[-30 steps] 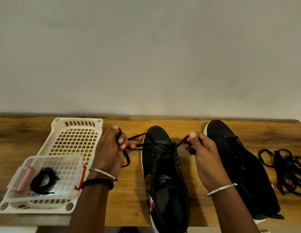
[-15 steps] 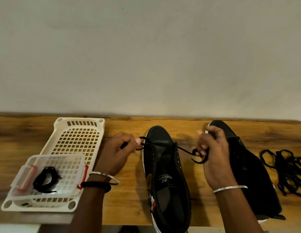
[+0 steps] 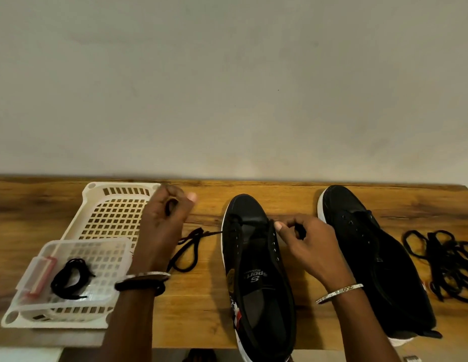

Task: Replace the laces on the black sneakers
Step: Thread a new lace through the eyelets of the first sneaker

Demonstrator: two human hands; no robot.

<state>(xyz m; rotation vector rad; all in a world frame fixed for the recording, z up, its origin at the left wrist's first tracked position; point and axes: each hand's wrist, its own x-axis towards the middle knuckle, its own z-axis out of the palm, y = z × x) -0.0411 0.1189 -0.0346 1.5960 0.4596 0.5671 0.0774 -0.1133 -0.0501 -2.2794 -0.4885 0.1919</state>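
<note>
Sneaker (image 3: 256, 270): mid-table, toe toward the wall, heel at the near edge. Black canvas upper, white sole rim. Throat open, with rows of small pale eyelets down both flaps. White "S SPORT" print on the insole, a yellowish round patch on its left inner side, and a red-and-white mark near the heel.

Lace (image 3: 187, 246): black and thin. It crosses the eyelets nearest the toe, leaves the sneaker's left side and lies in slack loops on the table (image 3: 201, 309) beside the left wrist.

Left hand (image 3: 162, 226): raised left of the sneaker, blurred, fingers curled round a loop of the lace. Silver bangle and black band on the wrist.

Right hand (image 3: 306, 244): at the sneaker's right flap, thumb and fingers pinching the lace's other part. Silver bangle on the wrist.

Second sneaker (image 3: 371, 257): just right of the right hand, same black make, toe toward the wall, eyelets bare.

Lace pile (image 3: 447, 262): a black tangle at the table's right end.

Basket (image 3: 123, 184): white lattice, on the table at the left. A clear box (image 3: 102, 257) with a red clasp sits in its near end and holds a black coil (image 3: 69, 279).
</note>
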